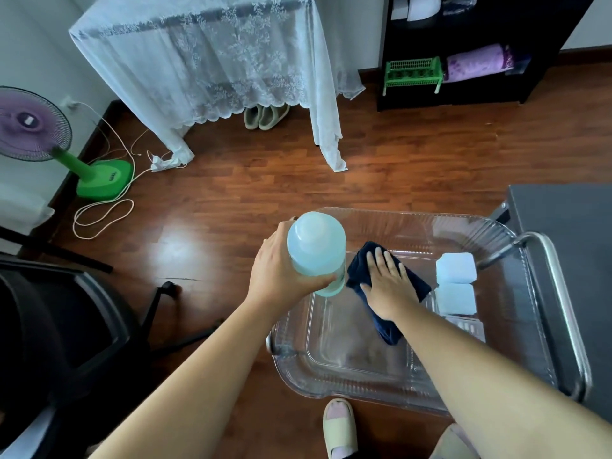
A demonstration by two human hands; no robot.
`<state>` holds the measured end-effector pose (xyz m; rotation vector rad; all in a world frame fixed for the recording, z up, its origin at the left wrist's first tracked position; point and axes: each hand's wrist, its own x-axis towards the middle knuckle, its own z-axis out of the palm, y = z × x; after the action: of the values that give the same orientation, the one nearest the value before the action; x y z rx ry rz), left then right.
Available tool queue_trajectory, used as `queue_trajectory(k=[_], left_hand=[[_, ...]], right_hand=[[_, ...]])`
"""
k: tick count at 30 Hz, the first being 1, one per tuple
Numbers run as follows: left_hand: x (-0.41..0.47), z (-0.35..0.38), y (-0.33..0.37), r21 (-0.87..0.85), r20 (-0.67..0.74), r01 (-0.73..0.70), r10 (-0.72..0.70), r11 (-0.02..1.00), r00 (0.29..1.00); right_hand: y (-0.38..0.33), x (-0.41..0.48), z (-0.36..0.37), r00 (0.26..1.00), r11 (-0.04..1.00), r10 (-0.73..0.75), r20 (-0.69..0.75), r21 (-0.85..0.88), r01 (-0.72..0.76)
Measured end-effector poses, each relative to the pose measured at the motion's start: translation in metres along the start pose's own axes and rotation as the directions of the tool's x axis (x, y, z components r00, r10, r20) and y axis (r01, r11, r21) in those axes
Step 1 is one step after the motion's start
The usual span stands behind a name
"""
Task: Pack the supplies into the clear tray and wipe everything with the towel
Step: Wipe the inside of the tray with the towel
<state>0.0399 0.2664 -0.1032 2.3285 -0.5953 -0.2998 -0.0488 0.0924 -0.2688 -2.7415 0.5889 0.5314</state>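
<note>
A clear plastic tray (347,382) rests on a metal-railed cart. My left hand (281,266) grips a translucent bottle of pale blue liquid (316,250), held tilted above the tray's left edge. My right hand (389,283) lies flat, fingers spread, pressing a dark navy towel (387,329) onto the tray's floor. Two white-blue packets (456,267) (456,298) sit side by side at the tray's right side. A clear flat item (468,327) lies just in front of them.
The cart's chrome rail (563,293) curves around the tray's right side, beside a dark grey surface (563,233). A black office chair (66,319) stands at left. My slippered foot (339,425) is below the tray. A green-purple fan (99,177) and lace-draped table (215,61) stand farther off.
</note>
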Motion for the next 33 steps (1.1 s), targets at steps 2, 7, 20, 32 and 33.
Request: queue_trajectory(k=[2, 7, 20, 32, 33], left_hand=[[0.001, 0.0, 0.001, 0.007, 0.002, -0.005, 0.005, 1.0, 1.0], [0.003, -0.002, 0.003, 0.039, 0.012, -0.017, 0.016, 0.999, 1.0], [0.006, 0.001, -0.002, 0.077, 0.002, -0.029, 0.028, 0.997, 1.0], [-0.034, -0.008, -0.006, 0.135, 0.055, -0.06, 0.053, 0.989, 0.997], [-0.037, -0.008, -0.007, 0.124, 0.059, -0.054, 0.047, 0.991, 0.997]], right_hand=[[0.002, -0.004, 0.0, 1.0, 1.0, -0.009, 0.03, 0.028, 0.008], [-0.008, -0.07, 0.034, 0.997, 0.996, -0.074, 0.001, 0.041, 0.074], [0.008, 0.006, -0.004, 0.995, 0.994, -0.093, 0.029, 0.067, 0.091], [0.007, -0.039, 0.009, 0.988, 0.992, -0.127, 0.084, 0.028, 0.125], [0.005, -0.043, 0.013, 0.989, 0.991, -0.132, 0.073, 0.034, 0.13]])
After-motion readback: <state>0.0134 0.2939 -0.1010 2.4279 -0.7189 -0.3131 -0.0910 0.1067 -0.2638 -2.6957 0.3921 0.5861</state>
